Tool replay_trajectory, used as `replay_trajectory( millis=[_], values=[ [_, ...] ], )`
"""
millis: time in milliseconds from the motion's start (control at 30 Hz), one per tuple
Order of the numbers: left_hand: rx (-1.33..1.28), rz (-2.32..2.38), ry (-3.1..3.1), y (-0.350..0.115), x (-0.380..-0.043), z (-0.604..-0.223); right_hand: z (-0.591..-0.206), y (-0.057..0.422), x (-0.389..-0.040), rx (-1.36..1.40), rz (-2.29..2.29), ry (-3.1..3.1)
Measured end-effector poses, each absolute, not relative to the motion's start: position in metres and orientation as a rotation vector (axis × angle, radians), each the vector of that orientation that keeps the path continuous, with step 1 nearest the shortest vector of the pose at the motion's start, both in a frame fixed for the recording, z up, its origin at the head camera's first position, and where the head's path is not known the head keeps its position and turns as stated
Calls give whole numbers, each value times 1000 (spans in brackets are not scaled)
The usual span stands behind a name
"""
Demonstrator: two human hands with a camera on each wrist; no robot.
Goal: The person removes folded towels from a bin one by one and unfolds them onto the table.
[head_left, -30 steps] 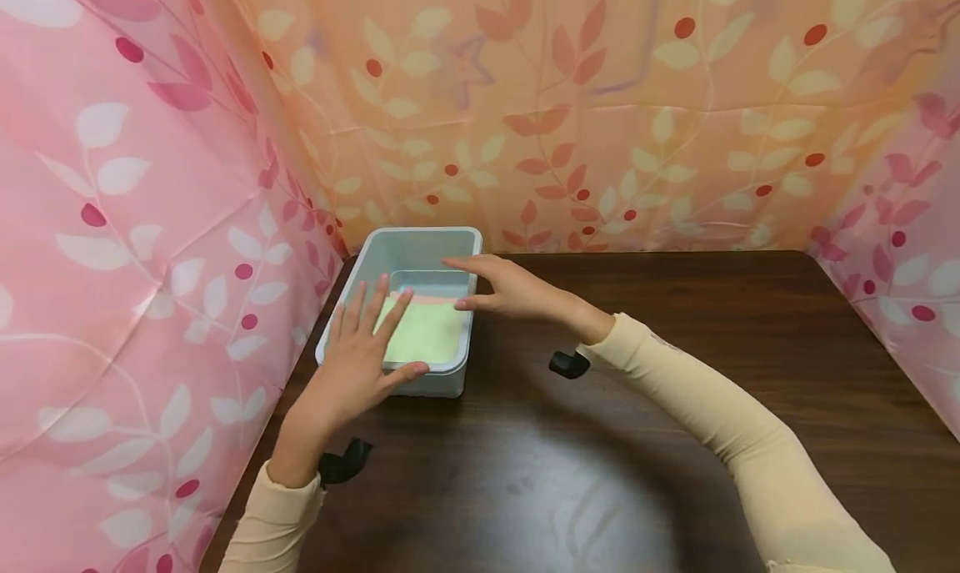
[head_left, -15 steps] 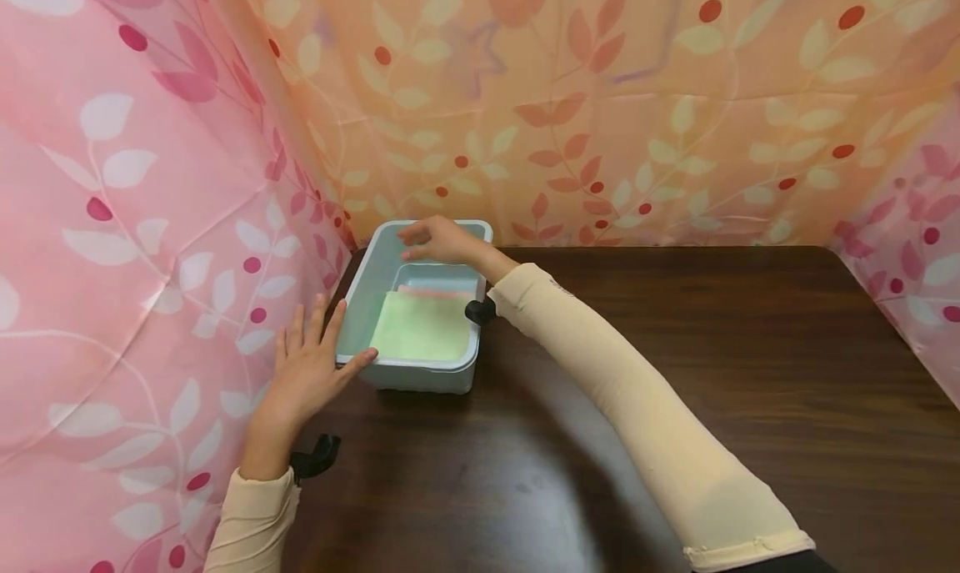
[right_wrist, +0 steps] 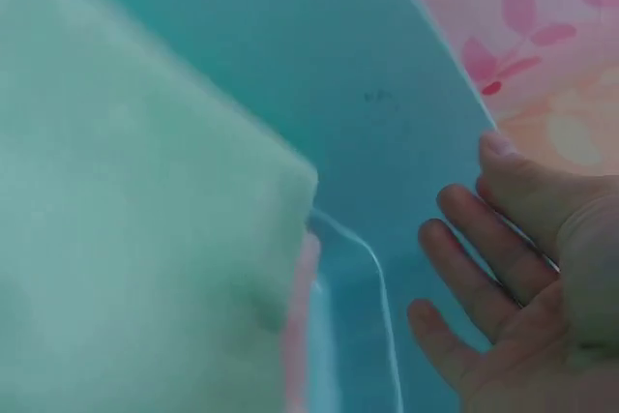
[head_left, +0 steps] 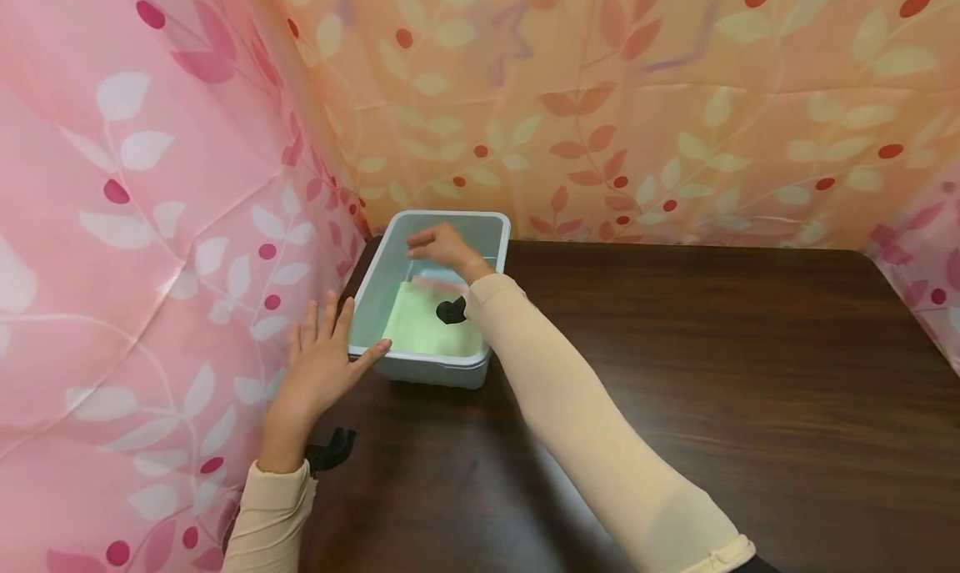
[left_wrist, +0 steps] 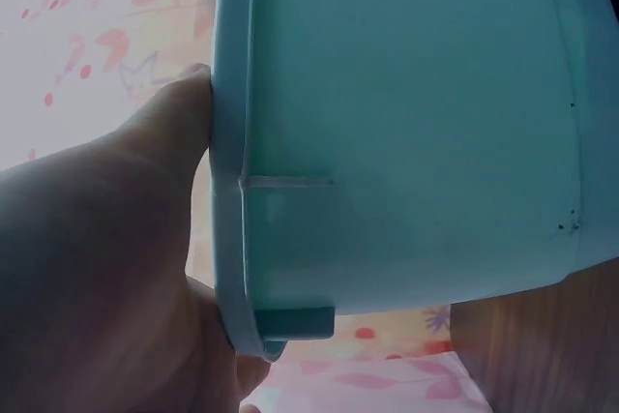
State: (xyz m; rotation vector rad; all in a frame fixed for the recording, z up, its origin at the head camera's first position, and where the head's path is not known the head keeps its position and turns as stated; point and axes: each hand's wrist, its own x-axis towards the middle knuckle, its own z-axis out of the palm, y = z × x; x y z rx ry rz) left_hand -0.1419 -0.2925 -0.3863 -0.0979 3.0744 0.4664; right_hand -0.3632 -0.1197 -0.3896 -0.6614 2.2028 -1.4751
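Observation:
A pale blue plastic bin point(head_left: 431, 373) stands at the table's far left. In it lies a light green cloth point(head_left: 420, 319), flat and square-edged. A pink cloth point(right_wrist: 301, 326) shows as a thin strip under its edge. My left hand point(head_left: 321, 371) is at the bin's near left corner, fingers spread and straight, thumb touching the rim point(left_wrist: 232, 132). Over the inside of the bin, beyond the green cloth, is my right hand point(head_left: 444, 246). Its fingers are slightly bent and hold nothing, apart from the cloths in the right wrist view.
The dark wooden table point(head_left: 675, 373) extends to the right of the bin. A pink leaf-patterned curtain point(head_left: 150, 264) hangs close on the left, an orange one point(head_left: 585, 139) behind. Black wrist mounts point(head_left: 330, 449) sit on both arms.
My right hand has moved left from the bin's right rim to over its inside. My left hand has drawn back from over the green cloth to the near left corner.

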Motion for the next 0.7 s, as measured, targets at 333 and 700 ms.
replay_trajectory(
  millis=[333,700],
  values=[
    [-108,469,3069,-290,-144,-386,-403,-124,-368,-560,-1468,2200],
    [-129,482,3076,-291,-143,-388,-410,-141,-365,-606,-1333,2257]
  ],
)
